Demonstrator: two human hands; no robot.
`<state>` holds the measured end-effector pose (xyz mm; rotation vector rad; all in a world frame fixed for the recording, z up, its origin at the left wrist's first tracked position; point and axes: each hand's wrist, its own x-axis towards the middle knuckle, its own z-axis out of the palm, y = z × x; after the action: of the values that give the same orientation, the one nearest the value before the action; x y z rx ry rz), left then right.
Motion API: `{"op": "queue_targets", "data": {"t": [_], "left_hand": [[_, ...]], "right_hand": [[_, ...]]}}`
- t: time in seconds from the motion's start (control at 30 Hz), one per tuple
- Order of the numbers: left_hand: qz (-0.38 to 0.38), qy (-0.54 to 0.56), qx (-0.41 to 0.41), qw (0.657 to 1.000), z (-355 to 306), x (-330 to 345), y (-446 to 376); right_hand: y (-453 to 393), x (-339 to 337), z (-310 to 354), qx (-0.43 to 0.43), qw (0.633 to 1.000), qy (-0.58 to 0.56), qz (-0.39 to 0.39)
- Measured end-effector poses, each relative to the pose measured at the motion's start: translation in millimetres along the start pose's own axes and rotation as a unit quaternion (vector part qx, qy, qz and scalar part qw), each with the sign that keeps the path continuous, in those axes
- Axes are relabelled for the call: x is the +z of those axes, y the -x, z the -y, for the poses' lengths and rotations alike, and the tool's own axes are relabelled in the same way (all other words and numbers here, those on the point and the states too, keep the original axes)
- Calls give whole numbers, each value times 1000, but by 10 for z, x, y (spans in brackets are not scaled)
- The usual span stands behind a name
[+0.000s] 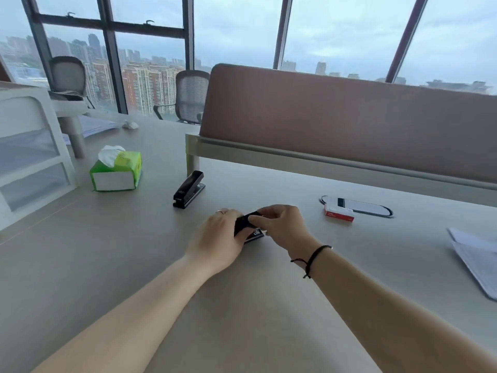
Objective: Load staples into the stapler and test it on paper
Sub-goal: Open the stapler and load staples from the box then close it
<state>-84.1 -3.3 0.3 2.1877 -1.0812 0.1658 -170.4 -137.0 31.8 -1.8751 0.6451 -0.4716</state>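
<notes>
At a pale grey office desk point(134, 265), a person's left hand point(217, 243) and right hand point(282, 227) both grip a small black stapler point(246, 224) mid-desk, its top apparently raised. A red-and-white cardboard staple box point(338, 213) lies to the right, white paper sheets point(478, 262) farther right.

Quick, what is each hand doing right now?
Left hand: closed around the black stapler.
Right hand: fingers pinching the top of the same stapler.
</notes>
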Motion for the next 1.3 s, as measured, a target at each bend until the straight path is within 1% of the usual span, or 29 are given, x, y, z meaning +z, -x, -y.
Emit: {"op": "queue_targets", "data": {"t": [0.1,0.2,0.3,0.37,0.47,0.57,0.63,0.7,0.8,0.97,1.07,1.13,1.17,1.23,1.3], "left_hand": [[39,32,46,998,-400,52,301],[74,54,95,991,-827,96,608],[101,70,138,983,-1173,150,869],[121,75,160,977,-1342,177,1023],[150,89,182,968,-1535,199,1235],[178,98,195,960,-1688,222,1442],[181,98,204,957,-1761,245,1576],[175,102,204,958,-1817,265,1683],[159,94,210,960,-1914,283,1760],[165,76,225,957,-2088,345,1746],[169,97,214,957,-2110,353,1758],[159,144,205,955,-2134,294,1769],[148,192,186,952,-2144,223,1772],[126,300,135,936,-2088,62,1755],[106,365,97,920,-1947,-100,1742]], "right_hand": [[598,-442,-107,-14,1000,11,-8],[1125,-857,-254,-5,1000,9,-22],[1582,-1178,-411,9,999,19,-36],[1840,-1343,-490,3,999,24,-38],[2130,-1526,-594,-9,999,41,-24],[2336,-1642,-682,-19,998,61,16],[2446,-1683,-734,-29,995,86,35],[2536,-1705,-784,-42,994,96,40],[2623,-1717,-863,-60,995,76,35],[2659,-1727,-870,-67,995,65,32],[2676,-1727,-854,-63,995,66,30],[2679,-1726,-847,-58,995,71,33],[2679,-1725,-847,-56,995,72,33],[2671,-1731,-861,-56,995,76,31],[2667,-1734,-879,-57,995,75,35]]}}
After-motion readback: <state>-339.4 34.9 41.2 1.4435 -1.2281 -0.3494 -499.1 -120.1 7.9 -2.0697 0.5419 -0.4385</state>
